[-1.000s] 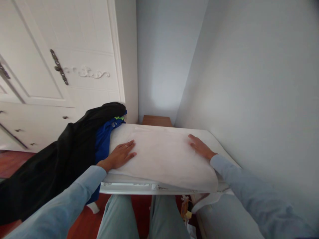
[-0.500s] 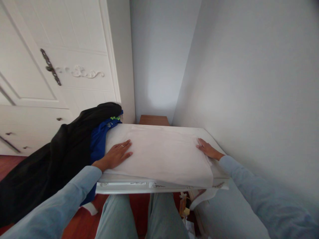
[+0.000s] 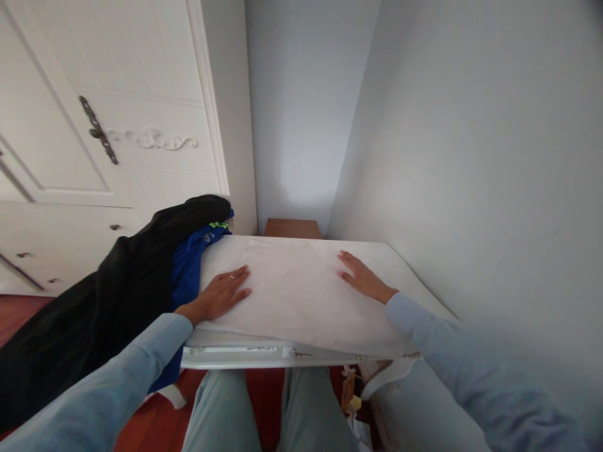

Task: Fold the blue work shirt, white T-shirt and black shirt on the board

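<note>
A pale, thin white cloth [image 3: 292,282] lies spread flat over a small white table [image 3: 235,361], its front edge reaching the table's near side. My left hand [image 3: 221,294], with a ring on one finger, rests flat on the cloth's left end, fingers stretched out. My right hand [image 3: 365,277] is over the right half of the cloth with fingers apart and pointing left; whether it presses on the fabric I cannot tell. Neither hand grips anything. What kind of cloth it is does not show.
Black clothing [image 3: 127,270] and a blue garment [image 3: 188,257] hang over the table's left end. A white wardrobe [image 3: 164,75] stands at the left. A grey wall [image 3: 471,157] closes off the right side. Behind the table is a brown wooden piece [image 3: 292,228].
My right hand has moved left from the cloth's right edge toward its middle. My left hand stays in place on the cloth.
</note>
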Demonstrator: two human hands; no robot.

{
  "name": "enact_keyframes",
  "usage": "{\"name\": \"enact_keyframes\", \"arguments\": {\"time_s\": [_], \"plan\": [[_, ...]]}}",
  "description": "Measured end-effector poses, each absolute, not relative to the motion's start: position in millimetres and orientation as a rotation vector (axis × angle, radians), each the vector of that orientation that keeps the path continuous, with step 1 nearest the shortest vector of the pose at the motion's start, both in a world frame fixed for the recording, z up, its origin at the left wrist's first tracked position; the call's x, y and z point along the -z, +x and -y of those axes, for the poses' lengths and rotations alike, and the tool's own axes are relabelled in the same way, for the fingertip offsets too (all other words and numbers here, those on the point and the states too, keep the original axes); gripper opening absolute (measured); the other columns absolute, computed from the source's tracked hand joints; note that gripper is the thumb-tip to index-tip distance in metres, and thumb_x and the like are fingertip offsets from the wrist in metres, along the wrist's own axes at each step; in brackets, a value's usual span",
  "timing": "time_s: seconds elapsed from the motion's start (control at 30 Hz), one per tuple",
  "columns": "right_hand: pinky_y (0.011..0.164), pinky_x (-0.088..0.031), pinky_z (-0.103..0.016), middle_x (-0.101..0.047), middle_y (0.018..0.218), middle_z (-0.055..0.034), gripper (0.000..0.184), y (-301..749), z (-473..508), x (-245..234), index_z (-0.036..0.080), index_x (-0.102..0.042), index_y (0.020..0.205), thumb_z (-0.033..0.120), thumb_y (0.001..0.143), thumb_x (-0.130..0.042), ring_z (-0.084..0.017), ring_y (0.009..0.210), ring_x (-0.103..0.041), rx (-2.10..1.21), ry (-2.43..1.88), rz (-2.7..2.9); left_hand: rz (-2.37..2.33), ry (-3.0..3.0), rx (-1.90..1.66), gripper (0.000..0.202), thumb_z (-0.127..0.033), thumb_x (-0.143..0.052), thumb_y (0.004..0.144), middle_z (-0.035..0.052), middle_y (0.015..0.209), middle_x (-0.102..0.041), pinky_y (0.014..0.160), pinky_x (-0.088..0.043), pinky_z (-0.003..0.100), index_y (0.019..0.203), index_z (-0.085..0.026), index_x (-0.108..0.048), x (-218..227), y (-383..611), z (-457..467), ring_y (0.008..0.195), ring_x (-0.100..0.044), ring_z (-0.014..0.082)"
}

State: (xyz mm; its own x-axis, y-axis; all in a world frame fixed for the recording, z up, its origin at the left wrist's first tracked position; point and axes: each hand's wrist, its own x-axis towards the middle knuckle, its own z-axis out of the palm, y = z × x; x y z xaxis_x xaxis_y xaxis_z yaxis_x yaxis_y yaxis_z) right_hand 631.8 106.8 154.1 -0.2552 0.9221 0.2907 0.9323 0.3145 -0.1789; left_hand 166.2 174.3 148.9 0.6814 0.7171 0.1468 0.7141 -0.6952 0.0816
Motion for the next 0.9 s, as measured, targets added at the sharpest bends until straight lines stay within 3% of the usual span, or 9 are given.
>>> {"name": "enact_keyframes", "arguments": {"time_s": [0.13,0.23,0.33,0.47,0.67,0.9], "plan": [[0.124,-0.012,-0.049,-0.028,0.162,-0.0131,0.066,545,-118,-168,0.018,-0.039,0.152,0.058,0.1,-0.034,-0.026,0.152,-0.019,0.04,-1.212,2.767,-1.189,2.864,-0.221,0.075,-0.062,-0.02,0.098,0.0161,0.159,-0.032,0.116,-0.032,0.043,0.148,-0.012,-0.043,-153,166,-180,0.145,-0.037,0.0262],[0.124,-0.009,-0.046,-0.02,0.164,-0.0128,0.071,510,-134,-172,0.018,-0.031,0.156,0.061,0.1,-0.036,-0.025,0.152,-0.016,-0.052,-1.135,2.904,-1.221,2.822,-0.253,0.074,-0.061,-0.02,0.099,0.0179,0.159,-0.032,0.115,-0.035,0.042,0.143,-0.01,-0.05,-164,169,-180,0.141,-0.044,0.0274],[0.124,-0.01,-0.043,-0.017,0.165,-0.0096,0.071,500,-146,-169,0.022,-0.025,0.158,0.062,0.1,-0.032,-0.023,0.153,-0.015,-0.175,-1.231,2.877,-1.249,2.784,-0.404,0.069,-0.059,-0.021,0.1,0.0171,0.16,-0.031,0.113,-0.039,0.043,0.138,-0.012,-0.054,-179,179,-165,0.132,-0.054,0.0283],[0.124,-0.011,-0.045,-0.018,0.165,-0.0083,0.07,506,-150,-163,0.024,-0.025,0.158,0.063,0.1,-0.027,-0.025,0.152,-0.017,-0.215,-1.331,2.788,-1.113,2.802,-0.49,0.062,-0.056,-0.027,0.101,0.0154,0.162,-0.028,0.112,-0.04,0.045,0.141,-0.015,-0.052,-192,208,-131,0.132,-0.054,0.0282],[0.122,-0.015,-0.049,-0.02,0.164,-0.0155,0.075,520,-148,-157,0.016,-0.028,0.157,0.063,0.1,-0.019,-0.029,0.152,-0.018,-0.122,-1.529,2.697,-0.894,2.852,-0.431,0.059,-0.053,-0.032,0.102,0.0161,0.157,-0.038,0.118,-0.033,0.043,0.144,-0.015,-0.048,-177,262,-97,0.147,-0.034,0.0251],[0.121,-0.015,-0.051,-0.019,0.165,-0.0148,0.072,551,-143,-152,0.017,-0.027,0.158,0.061,0.101,-0.018,-0.029,0.152,-0.016,-0.124,-1.899,2.435,-0.844,2.835,-0.438,0.058,-0.054,-0.029,0.102,0.0152,0.151,-0.048,0.118,-0.029,0.05,0.142,-0.017,-0.051,-160,309,-81,0.145,-0.036,0.0263]]}}
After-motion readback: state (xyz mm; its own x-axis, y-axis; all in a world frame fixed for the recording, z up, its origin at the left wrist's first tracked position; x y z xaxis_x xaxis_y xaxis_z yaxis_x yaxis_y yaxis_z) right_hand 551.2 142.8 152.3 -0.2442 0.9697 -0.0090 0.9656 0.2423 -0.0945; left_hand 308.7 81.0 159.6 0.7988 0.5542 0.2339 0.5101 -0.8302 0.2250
